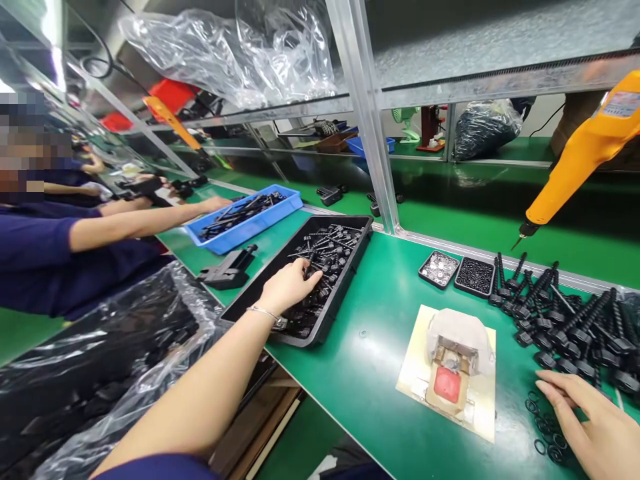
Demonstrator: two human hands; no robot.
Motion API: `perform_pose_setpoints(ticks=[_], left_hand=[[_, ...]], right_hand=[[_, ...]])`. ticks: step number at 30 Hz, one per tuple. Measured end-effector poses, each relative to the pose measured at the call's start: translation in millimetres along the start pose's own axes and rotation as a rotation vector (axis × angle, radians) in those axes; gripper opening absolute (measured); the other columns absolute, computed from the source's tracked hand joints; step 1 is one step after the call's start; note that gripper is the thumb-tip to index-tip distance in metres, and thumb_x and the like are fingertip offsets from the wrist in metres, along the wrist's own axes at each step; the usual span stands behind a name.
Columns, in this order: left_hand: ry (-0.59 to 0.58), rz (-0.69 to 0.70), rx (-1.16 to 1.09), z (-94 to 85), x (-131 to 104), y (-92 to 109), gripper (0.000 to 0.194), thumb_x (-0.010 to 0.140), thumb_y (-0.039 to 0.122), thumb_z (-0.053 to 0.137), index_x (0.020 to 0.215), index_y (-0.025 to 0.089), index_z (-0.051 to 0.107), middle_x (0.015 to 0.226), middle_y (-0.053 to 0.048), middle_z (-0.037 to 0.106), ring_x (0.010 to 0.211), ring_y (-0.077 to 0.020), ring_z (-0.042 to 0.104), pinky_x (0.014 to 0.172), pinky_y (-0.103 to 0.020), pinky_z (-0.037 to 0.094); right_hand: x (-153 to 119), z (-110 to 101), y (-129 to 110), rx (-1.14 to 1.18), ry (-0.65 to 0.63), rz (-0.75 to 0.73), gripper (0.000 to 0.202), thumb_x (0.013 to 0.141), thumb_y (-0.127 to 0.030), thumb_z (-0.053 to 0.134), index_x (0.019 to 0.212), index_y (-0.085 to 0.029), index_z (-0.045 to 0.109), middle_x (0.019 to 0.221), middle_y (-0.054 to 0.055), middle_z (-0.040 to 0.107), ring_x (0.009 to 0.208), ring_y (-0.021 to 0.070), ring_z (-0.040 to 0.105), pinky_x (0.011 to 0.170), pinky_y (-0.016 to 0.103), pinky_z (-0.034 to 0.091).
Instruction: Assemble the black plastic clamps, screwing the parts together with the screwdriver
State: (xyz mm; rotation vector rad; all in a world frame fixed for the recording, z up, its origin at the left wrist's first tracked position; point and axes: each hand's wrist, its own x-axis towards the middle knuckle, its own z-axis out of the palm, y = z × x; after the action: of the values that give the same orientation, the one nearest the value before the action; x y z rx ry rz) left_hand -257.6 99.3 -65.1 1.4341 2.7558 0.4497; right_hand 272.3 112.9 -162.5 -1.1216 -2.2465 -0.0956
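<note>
My left hand (290,287) reaches into a black tray (345,283) full of black threaded parts with knob-like heads (333,253). Its thumb and forefinger curl around one of these parts; the other fingers are mostly hidden. At the lower right, my right hand (595,420) lies beside small black rings (543,423), its fingers stretched out and nothing visible in them. Beyond it is a heap of the same black threaded parts (565,327). Between the hands, a pale board (413,373) carries a fixture (460,340) with a red pad (447,385).
Two small trays hold clear pieces (439,269) and tiny black pieces (475,275). An orange electric screwdriver (580,160) hangs at the right. A co-worker's arm (135,220) reaches over a blue tray (223,247). A metal post (367,120) rises behind the black tray.
</note>
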Motion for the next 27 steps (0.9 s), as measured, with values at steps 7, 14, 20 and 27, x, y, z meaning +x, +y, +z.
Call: perform_pose_setpoints(ticks=[7, 14, 20, 27], left_hand=[[-0.101, -0.058, 0.037, 17.7, 12.5, -18.7, 0.044, 0.096, 0.049, 0.059, 0.122, 0.014, 0.058, 0.115, -0.010, 0.064, 0.102, -0.0250, 0.064, 0.092, -0.046, 0.053], [-0.323, 0.136, -0.015, -6.4, 16.5, -41.9, 0.031, 0.100, 0.041, 0.056, 0.112, 0.013, 0.064, 0.094, -0.005, 0.070, 0.080, -0.0182, 0.069, 0.078, -0.037, 0.059], [-0.269, 0.420, 0.131, -7.7, 28.5, -47.4, 0.032, 0.094, 0.035, 0.065, 0.119, 0.015, 0.063, 0.131, -0.011, 0.060, 0.121, -0.0285, 0.058, 0.104, -0.051, 0.048], [-0.205, 0.632, 0.176, -6.1, 57.8, -43.1, 0.051, 0.079, 0.032, 0.044, 0.117, 0.007, 0.067, 0.122, -0.018, 0.069, 0.114, -0.0340, 0.060, 0.107, -0.052, 0.043]], right_hand=[[-2.1, 4.0, 10.0, 0.027, -0.017, -0.029, 0.042, 0.108, -0.050, 0.034, 0.095, -0.024, 0.066, 0.092, -0.003, 0.074, 0.076, 0.0160, 0.074, 0.065, 0.026, 0.061], [-10.4, 13.3, 22.1, 0.071, -0.050, -0.056, 0.034, 0.105, -0.047, 0.042, 0.099, -0.024, 0.066, 0.096, -0.003, 0.074, 0.078, 0.0160, 0.074, 0.067, 0.023, 0.062], [-2.1, 9.9, 9.7, 0.205, -0.015, 0.028, 0.030, 0.104, -0.044, 0.047, 0.095, -0.024, 0.067, 0.090, -0.002, 0.074, 0.069, 0.0157, 0.072, 0.057, 0.023, 0.059], [11.5, 3.9, -8.8, 0.350, 0.012, 0.201, 0.029, 0.102, -0.031, 0.047, 0.088, -0.018, 0.069, 0.081, 0.003, 0.071, 0.069, 0.0177, 0.068, 0.064, 0.028, 0.056]])
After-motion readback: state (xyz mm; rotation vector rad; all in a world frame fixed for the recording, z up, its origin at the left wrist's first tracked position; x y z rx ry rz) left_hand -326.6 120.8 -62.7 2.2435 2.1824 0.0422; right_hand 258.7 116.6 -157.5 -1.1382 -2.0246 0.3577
